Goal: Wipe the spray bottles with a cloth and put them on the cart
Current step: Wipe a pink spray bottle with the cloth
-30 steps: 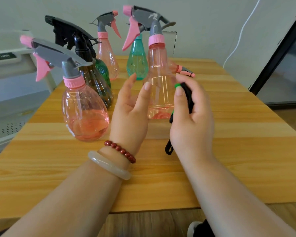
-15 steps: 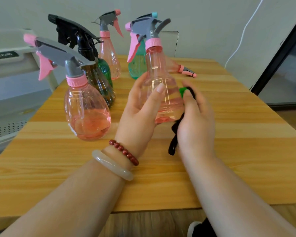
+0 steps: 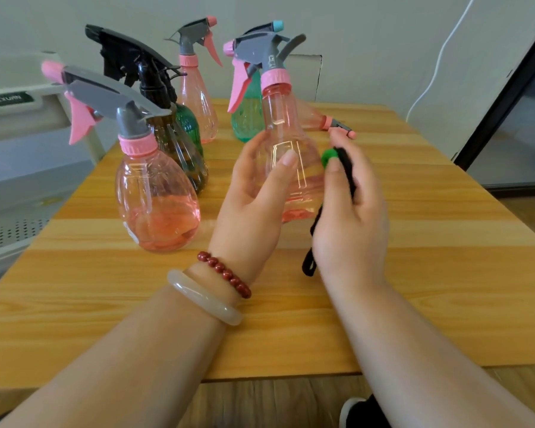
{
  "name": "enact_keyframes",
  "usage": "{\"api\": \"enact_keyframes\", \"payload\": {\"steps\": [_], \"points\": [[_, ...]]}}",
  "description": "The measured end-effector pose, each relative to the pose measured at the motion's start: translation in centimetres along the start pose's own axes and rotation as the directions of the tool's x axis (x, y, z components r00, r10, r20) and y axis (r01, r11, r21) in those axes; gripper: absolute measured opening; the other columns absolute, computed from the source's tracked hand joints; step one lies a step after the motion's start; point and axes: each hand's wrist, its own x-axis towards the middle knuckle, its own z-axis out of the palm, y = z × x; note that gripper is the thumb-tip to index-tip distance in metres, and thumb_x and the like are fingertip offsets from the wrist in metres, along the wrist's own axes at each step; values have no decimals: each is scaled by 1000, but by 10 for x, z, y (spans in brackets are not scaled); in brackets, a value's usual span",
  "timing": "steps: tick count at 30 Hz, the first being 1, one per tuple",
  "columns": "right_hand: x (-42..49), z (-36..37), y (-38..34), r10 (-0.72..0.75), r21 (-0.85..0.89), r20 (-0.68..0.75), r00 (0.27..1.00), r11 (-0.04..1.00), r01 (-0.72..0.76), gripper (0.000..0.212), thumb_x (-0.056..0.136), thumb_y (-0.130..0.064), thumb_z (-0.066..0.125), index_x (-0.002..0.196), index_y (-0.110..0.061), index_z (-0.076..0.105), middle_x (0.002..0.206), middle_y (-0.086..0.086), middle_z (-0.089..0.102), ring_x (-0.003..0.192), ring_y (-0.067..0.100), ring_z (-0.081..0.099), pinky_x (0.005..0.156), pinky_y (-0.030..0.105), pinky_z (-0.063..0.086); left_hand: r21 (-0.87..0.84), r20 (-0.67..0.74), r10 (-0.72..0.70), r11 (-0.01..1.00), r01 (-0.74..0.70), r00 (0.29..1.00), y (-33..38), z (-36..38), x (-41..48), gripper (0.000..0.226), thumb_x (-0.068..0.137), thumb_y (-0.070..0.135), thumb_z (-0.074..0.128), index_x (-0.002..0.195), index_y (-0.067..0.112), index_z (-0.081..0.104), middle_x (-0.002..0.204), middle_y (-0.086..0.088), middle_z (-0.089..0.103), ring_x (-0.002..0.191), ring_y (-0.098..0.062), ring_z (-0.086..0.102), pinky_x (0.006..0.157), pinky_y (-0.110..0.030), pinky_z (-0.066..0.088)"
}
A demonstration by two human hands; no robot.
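Note:
My left hand [image 3: 257,199] grips a tall clear pink spray bottle [image 3: 286,140] with a grey and pink trigger head, holding it upright just above the wooden table [image 3: 414,273]. My right hand [image 3: 351,208] holds a small green and black cloth [image 3: 337,163] against the bottle's right side, and a black loop hangs below the palm. A round pink bottle [image 3: 155,196] with some liquid stands to the left. Behind it are a dark bottle [image 3: 173,143] with a black head, another pink bottle [image 3: 196,97] and a teal bottle [image 3: 247,118].
One more pink bottle [image 3: 325,120] lies on its side at the back of the table. A white cart [image 3: 16,143] with perforated shelves stands left of the table. A white cable [image 3: 439,54] hangs on the wall, and a dark glass door [image 3: 519,112] is at right.
My left hand closed round the tall pink bottle and lifted it nearer to me. My right hand brought the cloth up against the bottle's side.

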Motion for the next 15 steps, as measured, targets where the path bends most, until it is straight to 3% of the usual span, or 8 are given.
{"api": "enact_keyframes", "payload": {"steps": [3,5,7,8,9,10,12,15], "points": [[-10,3,1,-454,-216,168,875,849,482,32,99,-4,50,128,2,59,132,16,56,132,28,49,113,40,37,76,20,39,996,-41,999,1,-2,0,53,100,27,54,149,19,36,127,13,64,109,13,60,87,-11,50],[-7,5,2,-473,-249,164,866,829,500,31,98,-3,50,127,3,60,131,16,57,130,28,50,112,40,39,80,27,51,995,-53,998,1,-2,-2,56,97,30,54,149,20,36,128,11,64,111,9,61,88,-14,51],[-4,3,4,-304,-217,42,952,927,306,30,100,-11,49,126,-6,63,127,2,61,124,13,54,107,27,41,16,10,14,1000,-14,1000,2,-2,-1,58,89,39,60,143,29,41,128,3,67,118,-12,64,100,-42,52],[-2,2,1,-112,-144,-29,993,984,107,28,100,-17,48,122,-17,66,122,-8,65,118,6,58,103,26,44,6,-5,6,1000,-6,1000,4,-1,-1,58,87,42,63,140,32,42,129,2,66,120,-17,63,104,-50,49],[2,2,-5,162,22,-61,985,987,-161,26,100,-22,48,112,-29,70,113,-12,69,108,5,63,98,31,49,1,-4,3,1000,-3,1000,5,0,-1,60,84,46,66,137,32,43,129,1,66,120,-20,63,105,-54,47],[6,2,-5,426,225,-11,905,883,-413,27,100,-25,50,97,-35,74,100,-12,73,94,8,68,90,35,52,-4,-9,-1,1000,1,1000,4,1,-2,62,81,48,67,136,31,44,127,0,67,119,-21,64,104,-55,47],[10,0,-6,660,444,143,738,623,-644,32,101,-24,51,80,-32,74,79,-7,74,70,13,69,74,36,53,26,-53,1,1000,0,999,5,3,-3,56,83,48,72,129,29,46,115,5,72,111,-15,68,99,-46,53],[9,0,-7,619,446,172,767,645,-621,20,101,-25,53,96,-32,72,86,-5,75,75,16,68,68,34,53,192,-84,44,981,-27,995,6,1,-3,38,95,45,55,127,24,52,101,16,69,92,14,62,82,-10,51]]}}
